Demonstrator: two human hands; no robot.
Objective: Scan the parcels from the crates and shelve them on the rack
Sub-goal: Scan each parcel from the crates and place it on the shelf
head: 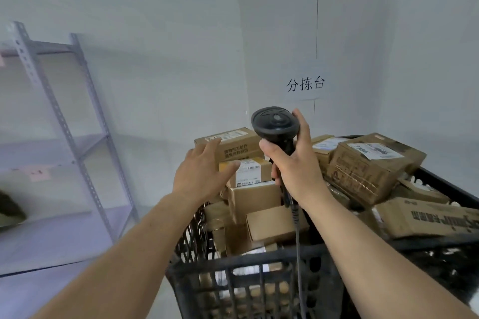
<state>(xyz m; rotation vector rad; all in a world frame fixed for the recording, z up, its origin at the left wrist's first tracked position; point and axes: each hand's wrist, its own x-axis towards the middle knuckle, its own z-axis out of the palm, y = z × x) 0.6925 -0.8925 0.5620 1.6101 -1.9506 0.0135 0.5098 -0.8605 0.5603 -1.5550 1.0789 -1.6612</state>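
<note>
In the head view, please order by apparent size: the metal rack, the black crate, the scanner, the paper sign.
1. metal rack and black crate: similar; crate is nearer, so unsure
2. scanner and paper sign: alike; unranked

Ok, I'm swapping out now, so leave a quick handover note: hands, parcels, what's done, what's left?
Right hand grips the scanner, held up over the crate.
Left hand is open, reaching toward the small labelled parcel on the pile.
Black crate is heaped with cardboard parcels.
Rack stands to the left; no parcels visible on its shelves.
Left: pick, scan and shelve the parcels.
</note>
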